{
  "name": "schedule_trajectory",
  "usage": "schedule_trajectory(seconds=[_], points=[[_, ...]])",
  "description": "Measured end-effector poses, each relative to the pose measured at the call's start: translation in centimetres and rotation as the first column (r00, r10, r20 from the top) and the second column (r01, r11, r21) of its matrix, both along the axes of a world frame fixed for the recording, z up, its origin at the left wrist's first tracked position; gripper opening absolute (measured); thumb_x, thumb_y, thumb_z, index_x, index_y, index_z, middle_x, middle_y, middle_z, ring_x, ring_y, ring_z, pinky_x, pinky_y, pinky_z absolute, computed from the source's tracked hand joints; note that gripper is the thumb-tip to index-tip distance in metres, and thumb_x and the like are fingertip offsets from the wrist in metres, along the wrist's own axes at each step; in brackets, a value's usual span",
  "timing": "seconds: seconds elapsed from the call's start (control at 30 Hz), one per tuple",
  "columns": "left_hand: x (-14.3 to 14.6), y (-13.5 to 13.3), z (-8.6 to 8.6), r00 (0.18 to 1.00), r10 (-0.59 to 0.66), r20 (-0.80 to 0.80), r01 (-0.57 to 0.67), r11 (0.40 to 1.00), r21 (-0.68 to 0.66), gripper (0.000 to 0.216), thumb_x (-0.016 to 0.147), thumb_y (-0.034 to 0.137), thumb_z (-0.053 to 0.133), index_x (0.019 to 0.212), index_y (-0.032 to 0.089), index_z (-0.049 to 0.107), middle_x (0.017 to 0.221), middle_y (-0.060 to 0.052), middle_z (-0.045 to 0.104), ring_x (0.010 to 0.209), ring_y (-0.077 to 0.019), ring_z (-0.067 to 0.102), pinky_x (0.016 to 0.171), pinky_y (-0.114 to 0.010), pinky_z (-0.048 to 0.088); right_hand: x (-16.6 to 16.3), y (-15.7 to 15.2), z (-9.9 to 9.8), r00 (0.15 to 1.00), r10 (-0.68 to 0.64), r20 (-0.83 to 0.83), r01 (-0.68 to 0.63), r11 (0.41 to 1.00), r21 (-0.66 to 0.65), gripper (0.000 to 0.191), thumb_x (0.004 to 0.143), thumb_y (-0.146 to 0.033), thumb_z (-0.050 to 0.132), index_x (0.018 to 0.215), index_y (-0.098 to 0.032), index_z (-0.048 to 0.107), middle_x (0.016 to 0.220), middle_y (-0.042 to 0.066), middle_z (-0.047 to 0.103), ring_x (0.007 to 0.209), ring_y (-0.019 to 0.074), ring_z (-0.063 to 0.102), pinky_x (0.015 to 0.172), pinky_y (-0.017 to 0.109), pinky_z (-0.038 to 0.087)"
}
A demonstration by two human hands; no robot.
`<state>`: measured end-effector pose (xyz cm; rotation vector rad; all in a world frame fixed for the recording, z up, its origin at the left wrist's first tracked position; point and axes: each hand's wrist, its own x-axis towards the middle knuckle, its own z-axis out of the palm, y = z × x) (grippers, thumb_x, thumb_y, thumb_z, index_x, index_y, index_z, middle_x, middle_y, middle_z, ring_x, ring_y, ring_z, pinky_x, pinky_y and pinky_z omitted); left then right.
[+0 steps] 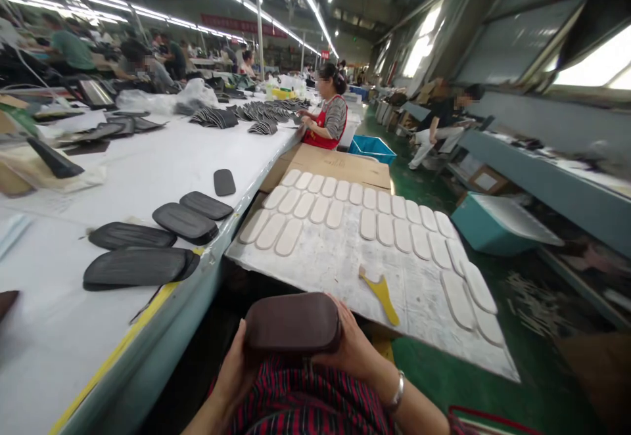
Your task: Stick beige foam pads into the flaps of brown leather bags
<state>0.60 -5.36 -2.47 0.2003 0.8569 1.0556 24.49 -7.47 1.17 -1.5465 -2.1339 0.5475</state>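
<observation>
A dark brown padded piece [292, 322] rests over my lap, held from both ends. My left hand [233, 370] grips its left end with the fingers curled under it. My right hand [351, 345] is wrapped round its right end, a bracelet on the wrist. In front of me lies a white board [340, 267] with rows of pale insole shapes [320, 208] and a yellow scraper tool [382, 294].
A long white worktable [148, 172] runs along my left with black padded pieces [185, 221]. A person in a red apron [329, 116] works further down. A teal bin [493, 225] and blue crate [372, 148] stand on the green floor to the right.
</observation>
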Motion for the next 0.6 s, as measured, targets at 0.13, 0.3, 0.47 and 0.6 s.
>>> schedule_trajectory(seconds=[0.13, 0.3, 0.47, 0.6], points=[[-2.0, 1.3, -0.5, 0.988, 0.14, 0.062, -0.134, 0.986, -0.096, 0.035, 0.085, 0.029, 0.048, 0.113, 0.011, 0.056, 0.103, -0.013, 0.066, 0.098, -0.027, 0.061, 0.089, -0.044, 0.046, -4.8, 1.2, 4.4, 0.993, 0.119, 0.017, -0.12, 0.99, 0.071, 0.104, 0.06, -0.052, 0.07, 0.138, -0.007, 0.018, 0.14, 0.02, 0.028, 0.13, 0.0293, 0.023, 0.106, 0.046, 0.025], [-3.7, 2.3, -0.4, 0.967, 0.231, 0.11, -0.209, 0.961, -0.181, 0.034, 0.084, 0.026, 0.047, 0.113, 0.007, 0.053, 0.091, -0.013, 0.069, 0.083, -0.0241, 0.066, 0.084, -0.04, 0.048, -11.1, 3.1, 6.2, 0.995, 0.095, 0.007, -0.095, 0.982, 0.161, 0.093, 0.057, -0.041, 0.075, 0.131, -0.007, 0.03, 0.127, 0.02, 0.044, 0.119, 0.0317, 0.039, 0.1, 0.047, 0.035], [-2.6, 1.2, 1.4, 0.948, 0.228, 0.222, -0.2, 0.97, -0.141, 0.045, 0.082, 0.036, 0.05, 0.114, 0.005, 0.052, 0.095, -0.015, 0.067, 0.092, -0.0259, 0.063, 0.088, -0.037, 0.045, -7.3, 3.2, 4.9, 0.986, 0.162, -0.036, -0.152, 0.968, 0.202, 0.079, 0.06, -0.037, 0.071, 0.127, -0.016, 0.036, 0.121, 0.016, 0.051, 0.113, 0.032, 0.047, 0.094, 0.047, 0.041], [-2.0, -0.3, 2.8, 0.959, 0.015, 0.282, -0.015, 1.0, -0.002, 0.051, 0.078, 0.046, 0.052, 0.112, 0.008, 0.055, 0.098, -0.015, 0.066, 0.098, -0.0277, 0.06, 0.088, -0.038, 0.044, -0.8, 4.0, 2.7, 0.974, 0.21, -0.082, -0.206, 0.977, 0.047, 0.063, 0.063, -0.035, 0.064, 0.122, -0.024, 0.045, 0.114, 0.009, 0.059, 0.103, 0.0286, 0.057, 0.083, 0.037, 0.05]])
